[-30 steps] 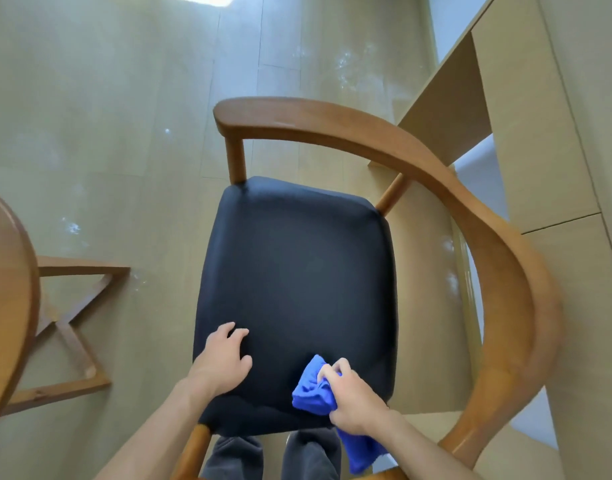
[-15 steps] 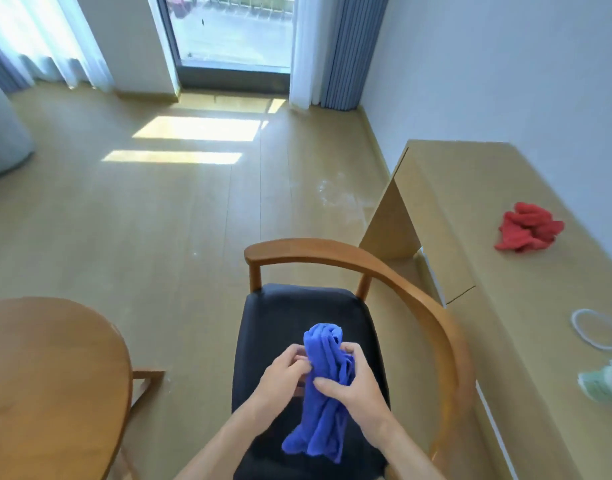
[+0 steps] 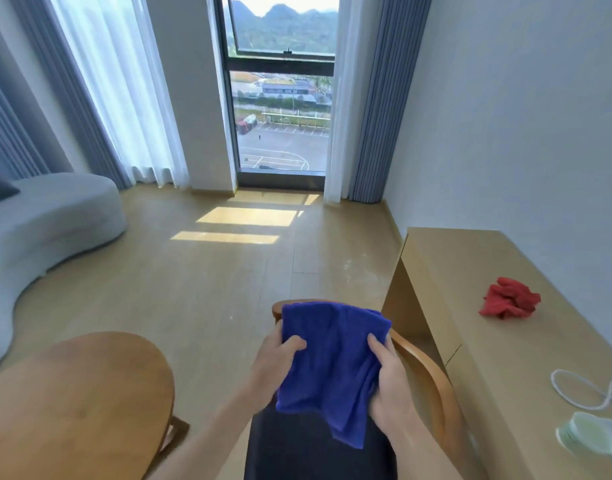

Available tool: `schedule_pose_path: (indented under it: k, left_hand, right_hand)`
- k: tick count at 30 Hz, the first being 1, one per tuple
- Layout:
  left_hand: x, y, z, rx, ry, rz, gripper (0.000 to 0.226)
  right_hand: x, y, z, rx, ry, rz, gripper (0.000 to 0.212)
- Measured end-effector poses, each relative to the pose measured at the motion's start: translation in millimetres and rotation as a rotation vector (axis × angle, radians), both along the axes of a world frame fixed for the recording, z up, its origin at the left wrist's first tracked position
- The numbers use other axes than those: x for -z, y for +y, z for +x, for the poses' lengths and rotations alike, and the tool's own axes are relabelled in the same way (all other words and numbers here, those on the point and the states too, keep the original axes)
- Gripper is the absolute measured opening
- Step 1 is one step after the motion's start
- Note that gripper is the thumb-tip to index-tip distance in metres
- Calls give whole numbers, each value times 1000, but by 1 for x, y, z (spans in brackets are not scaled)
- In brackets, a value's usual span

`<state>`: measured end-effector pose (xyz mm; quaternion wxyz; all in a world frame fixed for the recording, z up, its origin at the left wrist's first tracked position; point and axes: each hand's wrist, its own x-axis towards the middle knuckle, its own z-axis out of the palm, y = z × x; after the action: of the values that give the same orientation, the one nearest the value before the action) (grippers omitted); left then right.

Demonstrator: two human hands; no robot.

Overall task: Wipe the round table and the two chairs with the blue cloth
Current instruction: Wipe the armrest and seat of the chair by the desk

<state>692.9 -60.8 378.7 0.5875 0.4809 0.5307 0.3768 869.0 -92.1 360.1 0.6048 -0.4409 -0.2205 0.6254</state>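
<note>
Both grips pinch the blue terry cloth [image 3: 332, 368], left hand [image 3: 276, 358] and right hand [image 3: 387, 382] spreading it above the black-seated wooden armchair [image 3: 432, 386]; refold flat, clean face out, before the armrest pass.

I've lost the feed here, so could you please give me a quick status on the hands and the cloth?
Left hand and right hand both grip blue cloth, spread above chair. Round table at left. Nothing in the way.
</note>
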Motion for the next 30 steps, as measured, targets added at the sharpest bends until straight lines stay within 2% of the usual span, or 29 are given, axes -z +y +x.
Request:
schedule_pose_path:
  k: [3, 7, 14, 20, 22, 25, 26, 28, 30]
  left_hand:
    - [-26, -22, -12, -50, -29, 11, 34]
    - [-60, -51, -20, 90, 65, 162, 33]
    - [-103, -95, -44, 187, 179, 303, 35]
    - [-124, -126, -69, 315, 390, 368, 31]
    - [-127, -135, -79, 369, 486, 367, 31]
    - [-130, -149, -104, 321, 549, 383, 31]
    - [-131, -154, -115, 293, 561, 379, 35]
    - [-130, -166, -138, 308, 652, 353, 39]
    - [-127, -177, -160, 318, 763, 341, 31]
  right_hand:
    - [-6, -24, 15, -75, -69, 0, 27]
    - [-14, -49, 36, -163, -238, 62, 33]
    - [-71, -79, 36, -500, -702, 327, 62]
    - [-115, -86, -7, -786, -937, 492, 82]
    - [-119, -88, -32, -810, -936, 560, 71]
    - [-119, -92, -64, -657, -912, 658, 25]
    - [-117, -94, -72, -614, -884, 663, 18]
    - [-117, -97, -84, -568, -834, 649, 16]
    - [-117, -97, -92, -557, -814, 613, 11]
